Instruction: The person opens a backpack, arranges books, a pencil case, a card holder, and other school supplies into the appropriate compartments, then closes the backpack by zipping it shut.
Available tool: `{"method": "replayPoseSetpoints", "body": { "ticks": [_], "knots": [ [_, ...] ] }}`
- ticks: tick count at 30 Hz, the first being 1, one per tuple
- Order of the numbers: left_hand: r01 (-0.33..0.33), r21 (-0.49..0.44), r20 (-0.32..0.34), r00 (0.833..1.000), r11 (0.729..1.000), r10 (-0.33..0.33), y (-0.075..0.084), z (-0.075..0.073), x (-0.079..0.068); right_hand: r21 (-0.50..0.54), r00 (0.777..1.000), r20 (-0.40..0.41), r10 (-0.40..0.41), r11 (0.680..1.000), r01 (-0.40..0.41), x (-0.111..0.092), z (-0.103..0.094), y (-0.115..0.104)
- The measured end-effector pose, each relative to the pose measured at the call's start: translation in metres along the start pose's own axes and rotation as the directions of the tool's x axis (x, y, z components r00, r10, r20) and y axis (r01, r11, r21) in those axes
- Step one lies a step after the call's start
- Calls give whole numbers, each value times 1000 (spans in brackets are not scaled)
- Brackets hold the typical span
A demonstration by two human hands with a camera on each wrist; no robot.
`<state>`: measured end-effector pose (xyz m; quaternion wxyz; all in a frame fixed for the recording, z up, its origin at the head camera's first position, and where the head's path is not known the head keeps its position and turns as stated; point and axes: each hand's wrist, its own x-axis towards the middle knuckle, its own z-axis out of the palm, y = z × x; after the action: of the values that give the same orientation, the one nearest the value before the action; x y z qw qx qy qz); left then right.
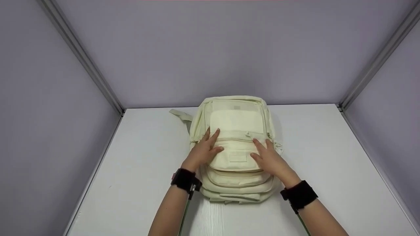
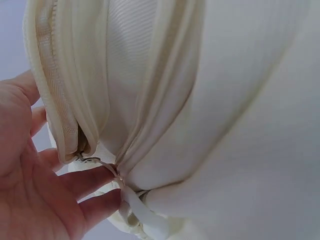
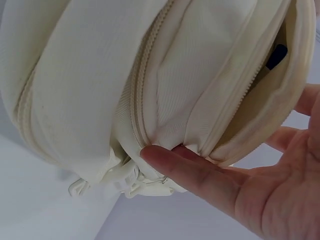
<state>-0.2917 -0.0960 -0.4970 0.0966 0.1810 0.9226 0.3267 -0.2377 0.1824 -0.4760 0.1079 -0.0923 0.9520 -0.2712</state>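
A cream backpack (image 1: 237, 121) lies on the white table, its front pockets facing up. On the left side of its front pocket (image 1: 226, 160) rests my left hand (image 1: 205, 150), fingers spread. My right hand (image 1: 270, 160) touches the opposite side, with the fingers fairly straight. The left wrist view shows fingertips against the fabric beside a zipper end (image 2: 82, 157). In the right wrist view, a fingertip presses near the lower end of a zipper (image 3: 137, 100). A pocket (image 3: 265, 115) gapes there, and a small dark thing (image 3: 276, 57) shows inside.
A grey-cream strap (image 1: 180, 114) sticks out at the backpack's upper left. White cords or loops (image 1: 279, 147) hang at its right side. Pale panels (image 1: 236, 49) stand behind and on both sides of the table (image 1: 131, 170), with metal posts at the corners.
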Motion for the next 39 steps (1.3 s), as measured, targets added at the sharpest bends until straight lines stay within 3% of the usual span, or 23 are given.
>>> {"method": "replayPoseSetpoints", "body": {
  "ticks": [8, 13, 16, 22, 27, 39],
  "knots": [
    [-50, -24, -137, 989, 998, 47, 5, 5, -6, -68, 998, -54, -18, 998, 14, 5, 0, -1],
    [-35, -10, -290, 957, 999, 31, 3, 7, -6, -158, 974, -151, -167, 977, 143, 7, 1, -8],
    [6, -36, -344, 939, 999, -18, 2, 6, -3, -180, 959, -142, -246, 959, 220, 13, 1, -13],
    [80, -187, -321, 937, 979, -138, -6, 4, 2, -145, 975, -2, -224, 965, 221, 24, 1, -23],
    [55, -282, -316, 937, 958, -146, -17, 3, 4, -163, 981, 43, -188, 968, 193, 28, 1, -28],
    [3, -199, -388, 918, 980, -81, -20, 4, 1, -138, 980, 69, -186, 971, 194, 30, -3, -34]
  ]
}}
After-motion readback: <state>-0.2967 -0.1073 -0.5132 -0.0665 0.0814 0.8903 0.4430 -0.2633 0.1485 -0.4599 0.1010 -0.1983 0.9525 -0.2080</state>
